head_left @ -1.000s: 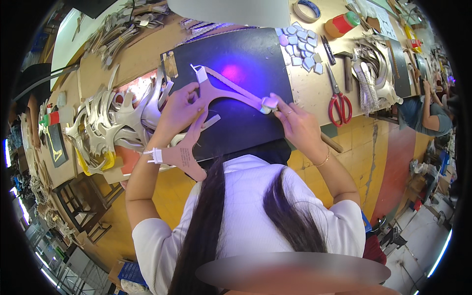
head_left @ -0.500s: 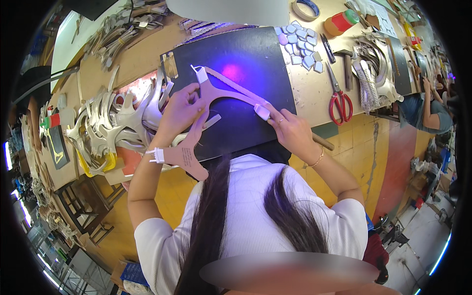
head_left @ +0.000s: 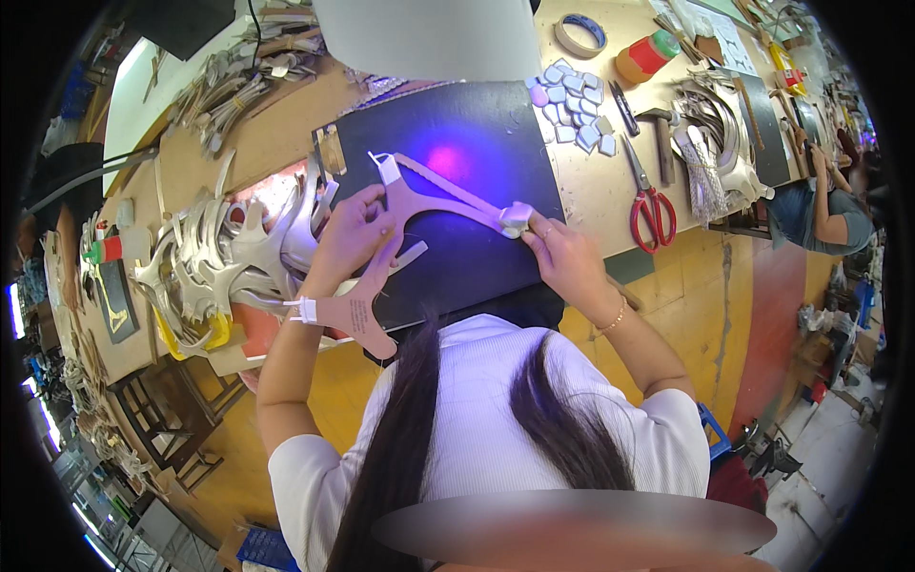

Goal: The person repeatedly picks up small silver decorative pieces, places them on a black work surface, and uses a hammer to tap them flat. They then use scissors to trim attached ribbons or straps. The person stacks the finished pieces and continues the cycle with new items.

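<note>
A flat tan cut-out piece with long curved arms (head_left: 429, 202) lies across a black mat (head_left: 477, 143) on the workbench. My left hand (head_left: 351, 234) grips its middle part from the left. My right hand (head_left: 556, 250) pinches a small pale pad (head_left: 515, 218) at the end of the piece's long right arm. A purple glow shows on the mat just above the piece. White tape tabs sit at the piece's top tip and lower end.
A pile of similar silvery cut-outs (head_left: 214, 262) lies left of the mat. Pale square pads (head_left: 572, 95), red-handled scissors (head_left: 650, 205), a hammer (head_left: 660, 138), a tape roll (head_left: 581, 33) and a bottle lie to the right. Another person (head_left: 820, 205) sits at far right.
My right hand has slid a little left and down along the piece's long arm with the pad. My left hand keeps its hold.
</note>
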Demonstrator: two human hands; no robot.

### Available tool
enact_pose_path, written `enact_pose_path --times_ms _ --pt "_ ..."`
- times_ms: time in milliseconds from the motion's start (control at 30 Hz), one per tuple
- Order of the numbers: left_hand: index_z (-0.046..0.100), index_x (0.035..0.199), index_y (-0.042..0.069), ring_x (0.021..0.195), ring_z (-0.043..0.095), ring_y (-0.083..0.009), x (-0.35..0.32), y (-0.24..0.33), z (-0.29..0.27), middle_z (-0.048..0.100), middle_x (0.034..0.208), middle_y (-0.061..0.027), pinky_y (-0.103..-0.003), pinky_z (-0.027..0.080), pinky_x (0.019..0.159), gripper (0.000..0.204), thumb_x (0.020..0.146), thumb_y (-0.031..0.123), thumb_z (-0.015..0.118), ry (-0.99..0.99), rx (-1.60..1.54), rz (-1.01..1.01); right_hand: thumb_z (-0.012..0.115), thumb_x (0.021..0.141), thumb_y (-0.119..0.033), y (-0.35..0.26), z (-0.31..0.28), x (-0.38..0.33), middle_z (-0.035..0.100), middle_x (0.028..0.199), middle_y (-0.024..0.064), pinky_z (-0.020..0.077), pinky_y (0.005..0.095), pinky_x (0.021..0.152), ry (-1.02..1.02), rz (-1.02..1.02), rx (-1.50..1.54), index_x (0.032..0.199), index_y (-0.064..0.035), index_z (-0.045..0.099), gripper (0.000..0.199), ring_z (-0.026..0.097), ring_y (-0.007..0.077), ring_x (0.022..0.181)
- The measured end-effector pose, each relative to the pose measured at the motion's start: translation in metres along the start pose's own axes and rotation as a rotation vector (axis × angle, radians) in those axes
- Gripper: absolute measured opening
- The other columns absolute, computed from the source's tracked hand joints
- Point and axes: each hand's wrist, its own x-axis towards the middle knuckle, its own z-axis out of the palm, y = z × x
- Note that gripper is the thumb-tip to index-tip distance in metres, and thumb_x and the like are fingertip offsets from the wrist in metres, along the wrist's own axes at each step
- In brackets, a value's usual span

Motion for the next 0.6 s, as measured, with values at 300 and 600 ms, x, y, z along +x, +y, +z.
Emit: enact_pose_path --times_ms 300,600 --pt "0.058 0.125 -0.002 0.074 0.058 -0.007 -0.052 0.02 -0.028 0.064 0.1 -0.0035 -0.021 0.047 0.061 0.034 0.091 0.002 0.054 0.118 0.119 -0.082 0.062 0.083 -0.014 0.017 0.021 0.071 0.061 0.09 0.0072 0.0533 0.0407 0.072 0.216 -0.104 -0.211 0.117 -0.0151 0.067 0.035 0.061 0.0277 0.086" --pt "0.056 0.126 -0.005 0.041 0.05 -0.0119 -0.059 0.012 -0.048 0.066 0.08 -0.0103 -0.023 0.041 0.034 0.038 0.089 0.005 0.056 0.069 -0.438 0.034 0.067 0.086 -0.014 -0.027 0.0 0.092 0.058 0.118 0.0089 0.0482 0.0402 0.092 0.136 -0.417 0.151 0.129 -0.0129 0.062 0.043 0.058 0.0281 0.104"
